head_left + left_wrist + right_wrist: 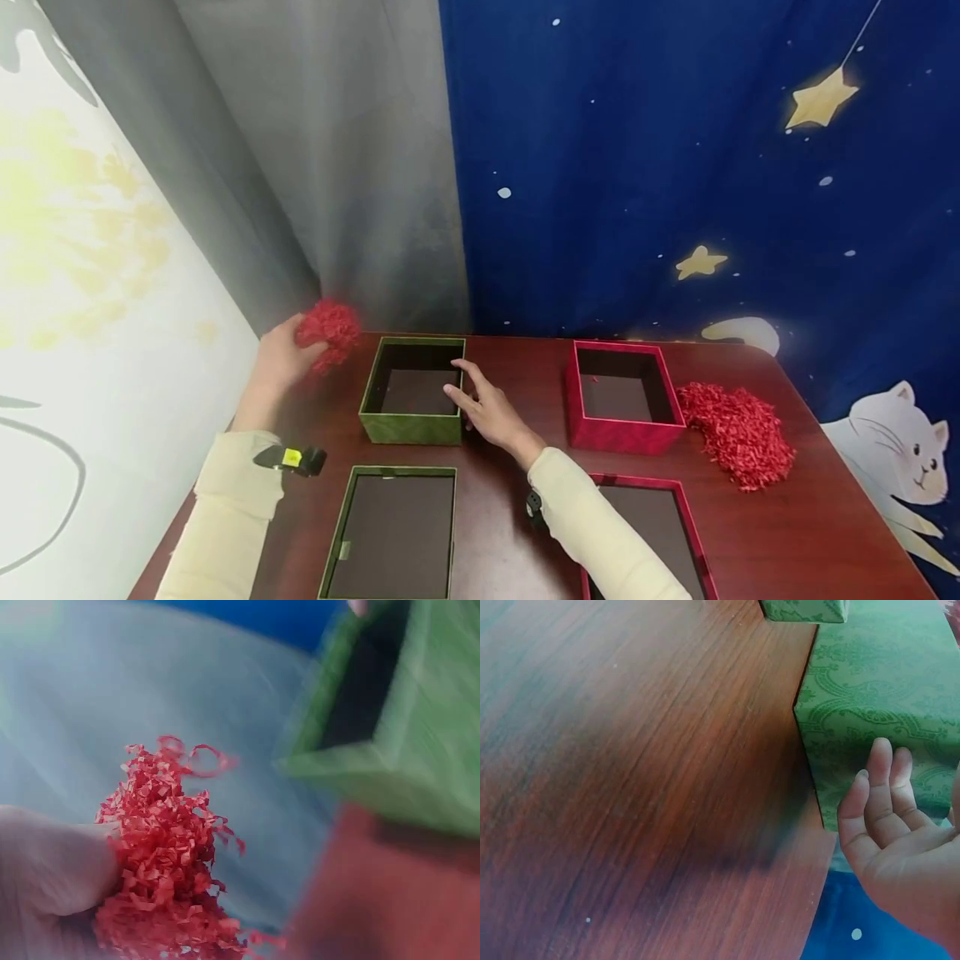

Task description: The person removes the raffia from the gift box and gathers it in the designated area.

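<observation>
A clump of crinkled red shredded paper [330, 335] is gripped in my left hand [281, 354], raised at the left of the green box [412, 428]. Loose strands stick out of the shredded paper [169, 855] in the left wrist view. My right hand [491, 410] is at the green box's right side, thumb and index finger spread at its rim. Against the patterned green side wall [870, 697], the other fingers [881, 772] of that hand are bent and hold nothing. The green box stands uncovered, its dark inside showing.
A green-edged lid [401, 533] lies inside-up in front of the green box. To the right stands an uncovered red box [622, 435], with a red-edged lid [690, 517] before it, partly behind my right sleeve. A heap of red shredded paper [742, 437] lies beside the red box.
</observation>
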### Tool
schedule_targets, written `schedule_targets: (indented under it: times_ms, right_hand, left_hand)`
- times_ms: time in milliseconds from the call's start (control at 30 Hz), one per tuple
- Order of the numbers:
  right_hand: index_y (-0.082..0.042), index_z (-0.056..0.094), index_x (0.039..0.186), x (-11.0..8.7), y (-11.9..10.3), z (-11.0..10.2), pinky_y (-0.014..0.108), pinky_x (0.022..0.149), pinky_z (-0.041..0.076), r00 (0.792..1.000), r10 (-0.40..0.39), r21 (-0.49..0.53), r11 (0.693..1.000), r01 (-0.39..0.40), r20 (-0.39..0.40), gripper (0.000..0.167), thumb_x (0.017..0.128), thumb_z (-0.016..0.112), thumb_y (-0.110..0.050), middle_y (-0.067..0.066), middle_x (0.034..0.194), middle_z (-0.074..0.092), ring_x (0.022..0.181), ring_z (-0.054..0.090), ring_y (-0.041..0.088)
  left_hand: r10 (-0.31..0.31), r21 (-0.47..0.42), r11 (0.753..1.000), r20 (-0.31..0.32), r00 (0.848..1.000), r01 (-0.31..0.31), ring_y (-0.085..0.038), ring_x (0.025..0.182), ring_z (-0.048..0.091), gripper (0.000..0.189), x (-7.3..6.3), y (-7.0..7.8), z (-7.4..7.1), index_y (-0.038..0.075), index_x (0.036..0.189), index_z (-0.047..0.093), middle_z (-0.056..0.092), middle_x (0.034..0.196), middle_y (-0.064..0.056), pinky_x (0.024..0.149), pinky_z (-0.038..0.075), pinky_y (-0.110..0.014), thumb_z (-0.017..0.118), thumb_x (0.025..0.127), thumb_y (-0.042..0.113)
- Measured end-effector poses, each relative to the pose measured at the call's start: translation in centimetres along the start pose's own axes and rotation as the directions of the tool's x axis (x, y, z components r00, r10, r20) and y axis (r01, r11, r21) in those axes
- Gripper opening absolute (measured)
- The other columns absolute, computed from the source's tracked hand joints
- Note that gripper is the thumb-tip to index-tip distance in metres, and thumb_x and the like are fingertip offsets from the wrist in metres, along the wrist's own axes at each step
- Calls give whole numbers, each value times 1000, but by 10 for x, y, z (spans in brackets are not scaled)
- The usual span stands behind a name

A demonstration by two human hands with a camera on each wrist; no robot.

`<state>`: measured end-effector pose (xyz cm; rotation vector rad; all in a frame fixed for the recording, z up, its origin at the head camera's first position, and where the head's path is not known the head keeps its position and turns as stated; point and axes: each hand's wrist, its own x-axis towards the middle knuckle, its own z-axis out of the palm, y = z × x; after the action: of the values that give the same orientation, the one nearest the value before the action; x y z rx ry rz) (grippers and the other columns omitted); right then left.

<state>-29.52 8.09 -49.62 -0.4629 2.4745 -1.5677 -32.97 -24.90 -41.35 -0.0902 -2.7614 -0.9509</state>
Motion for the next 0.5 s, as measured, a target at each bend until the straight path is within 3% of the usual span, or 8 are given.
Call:
schedule_targets:
  times_ms: [133,267,400,500]
  right_hand:
    - [-30,35,160,1,1,1,42,69,57,1000,-1,-4,1000,1,7,58,107,53,-47,24,82,62,73,66,44]
    - [-30,34,160,1,1,2,45,71,58,1000,2,7,1000,-2,15,58,107,52,-48,27,84,63,73,66,45]
    - [-29,34,160,-1,0,1,45,73,58,1000,0,4,1000,0,13,59,107,52,-48,28,80,62,73,66,45]
    - [-27,33,161,-1,0,0,44,72,57,1000,-5,1,1000,5,10,60,107,51,-48,28,76,62,72,66,44]
  left_hand:
    - [-110,21,994,91,990,108,-56,115,59,57,-9,-31,18,-9,145,45,59,125,-38,95,49,-67,65,99,17]
    - [-190,51,981,120,974,185,-58,123,53,66,-17,-50,37,-10,150,37,53,134,-41,99,46,-69,66,97,17]
    - [-212,91,975,115,970,202,-61,124,51,69,-20,-59,49,-12,150,34,50,134,-44,100,44,-71,66,96,16]
    - [-196,157,971,109,975,178,-62,122,51,69,-22,-60,56,-12,148,37,50,134,-44,98,44,-72,68,95,20]
